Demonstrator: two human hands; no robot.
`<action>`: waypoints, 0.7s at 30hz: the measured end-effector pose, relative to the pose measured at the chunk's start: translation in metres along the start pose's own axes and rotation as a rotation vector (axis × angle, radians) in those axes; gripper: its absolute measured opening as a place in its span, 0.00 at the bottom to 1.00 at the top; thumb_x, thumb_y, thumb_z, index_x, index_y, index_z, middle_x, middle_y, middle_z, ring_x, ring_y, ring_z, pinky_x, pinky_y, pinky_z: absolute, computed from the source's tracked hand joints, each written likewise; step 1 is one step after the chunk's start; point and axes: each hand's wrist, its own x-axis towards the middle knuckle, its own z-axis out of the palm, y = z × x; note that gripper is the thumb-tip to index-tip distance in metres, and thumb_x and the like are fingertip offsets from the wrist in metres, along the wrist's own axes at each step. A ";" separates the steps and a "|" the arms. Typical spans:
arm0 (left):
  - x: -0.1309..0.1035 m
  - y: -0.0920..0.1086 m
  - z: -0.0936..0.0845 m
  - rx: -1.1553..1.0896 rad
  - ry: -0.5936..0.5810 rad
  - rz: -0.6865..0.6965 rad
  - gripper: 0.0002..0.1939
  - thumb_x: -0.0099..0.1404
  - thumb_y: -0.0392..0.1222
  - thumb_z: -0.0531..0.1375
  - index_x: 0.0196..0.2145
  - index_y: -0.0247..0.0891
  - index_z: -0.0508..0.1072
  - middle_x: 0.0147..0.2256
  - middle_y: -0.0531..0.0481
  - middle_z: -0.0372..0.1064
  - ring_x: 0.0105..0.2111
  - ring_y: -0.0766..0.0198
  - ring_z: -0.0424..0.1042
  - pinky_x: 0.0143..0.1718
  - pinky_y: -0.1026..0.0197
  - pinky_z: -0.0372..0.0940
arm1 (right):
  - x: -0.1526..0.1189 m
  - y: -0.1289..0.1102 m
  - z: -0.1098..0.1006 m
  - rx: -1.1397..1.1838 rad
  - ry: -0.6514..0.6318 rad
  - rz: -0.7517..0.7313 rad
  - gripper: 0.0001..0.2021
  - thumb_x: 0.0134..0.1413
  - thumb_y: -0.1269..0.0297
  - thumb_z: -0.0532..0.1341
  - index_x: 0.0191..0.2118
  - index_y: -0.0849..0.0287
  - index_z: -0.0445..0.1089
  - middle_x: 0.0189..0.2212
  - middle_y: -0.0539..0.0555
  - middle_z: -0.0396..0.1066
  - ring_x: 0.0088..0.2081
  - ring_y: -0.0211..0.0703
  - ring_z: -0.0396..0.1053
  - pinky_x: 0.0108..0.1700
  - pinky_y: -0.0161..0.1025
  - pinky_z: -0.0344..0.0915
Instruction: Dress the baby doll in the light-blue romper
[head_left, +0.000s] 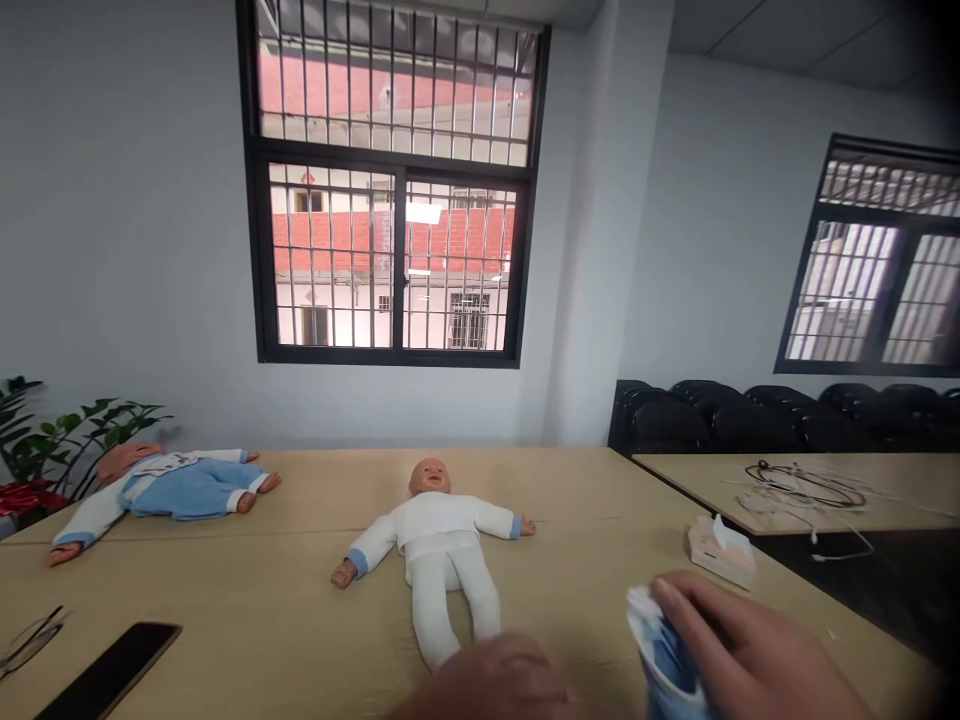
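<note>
A baby doll [442, 535] in a white top and white trousers lies on its back on the table, head away from me and arms spread. My left hand [495, 685] is at the bottom edge, just in front of the doll's feet and partly covering them. It is blurred, and its fingers cannot be made out well. To its right, my right hand [739, 640] pinches the white edge of a blue cloth garment [664, 655] between thumb and fingers. The garment's lower part runs out of view.
A second doll [187, 485] in blue trousers lies at the far left. Glasses [30, 640] and a phone [112, 670] lie on the near left of the table [300, 640]. A tissue pack [721, 552] sits at right; cables [806, 485] lie on another table, with black chairs [667, 420] behind.
</note>
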 end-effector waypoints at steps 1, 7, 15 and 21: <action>-0.007 0.010 0.006 0.021 -0.010 -0.014 0.18 0.74 0.49 0.59 0.59 0.63 0.71 0.45 0.54 0.81 0.49 0.59 0.77 0.52 0.58 0.71 | 0.008 -0.010 -0.002 0.012 -0.021 0.011 0.19 0.62 0.43 0.59 0.32 0.49 0.79 0.32 0.56 0.81 0.31 0.52 0.78 0.30 0.41 0.72; -0.037 0.011 0.013 0.253 0.316 -0.163 0.20 0.72 0.45 0.59 0.60 0.54 0.70 0.56 0.41 0.74 0.58 0.47 0.74 0.63 0.36 0.66 | 0.041 -0.055 -0.009 0.252 -0.054 0.127 0.24 0.63 0.38 0.57 0.31 0.54 0.74 0.25 0.54 0.74 0.29 0.48 0.72 0.29 0.39 0.68; -0.066 -0.015 -0.063 -0.494 0.714 -0.937 0.17 0.67 0.53 0.59 0.49 0.44 0.76 0.56 0.40 0.74 0.58 0.43 0.72 0.60 0.42 0.68 | 0.055 -0.065 0.018 0.618 -0.121 0.326 0.26 0.56 0.34 0.62 0.33 0.56 0.74 0.27 0.54 0.73 0.29 0.46 0.69 0.29 0.38 0.67; -0.067 -0.027 -0.105 -1.144 1.051 -1.130 0.25 0.61 0.54 0.65 0.51 0.36 0.77 0.53 0.41 0.77 0.56 0.47 0.74 0.56 0.48 0.70 | 0.060 -0.047 0.035 0.835 -0.354 0.443 0.24 0.53 0.38 0.67 0.36 0.57 0.73 0.29 0.50 0.71 0.28 0.39 0.66 0.29 0.35 0.63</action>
